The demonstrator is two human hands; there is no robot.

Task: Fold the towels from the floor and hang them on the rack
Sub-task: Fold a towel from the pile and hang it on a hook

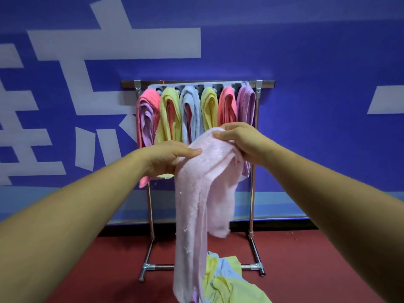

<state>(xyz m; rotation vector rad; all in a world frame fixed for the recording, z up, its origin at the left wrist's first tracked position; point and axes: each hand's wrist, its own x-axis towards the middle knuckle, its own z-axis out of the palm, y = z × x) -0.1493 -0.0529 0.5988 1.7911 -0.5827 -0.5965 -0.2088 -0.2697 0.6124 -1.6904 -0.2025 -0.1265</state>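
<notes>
Six hung towels [190, 110] on the rack [265, 84] beyond the fingers [188, 152]; left hand [166, 158] and right hand [242, 143] pinch pink towel [196, 193], looks mid-fold, so next: square its edges, halve it.

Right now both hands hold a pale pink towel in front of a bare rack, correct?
No. The rack is not bare: the head view shows six folded towels hanging on it. The left hand and right hand do hold the pale pink towel.
</notes>
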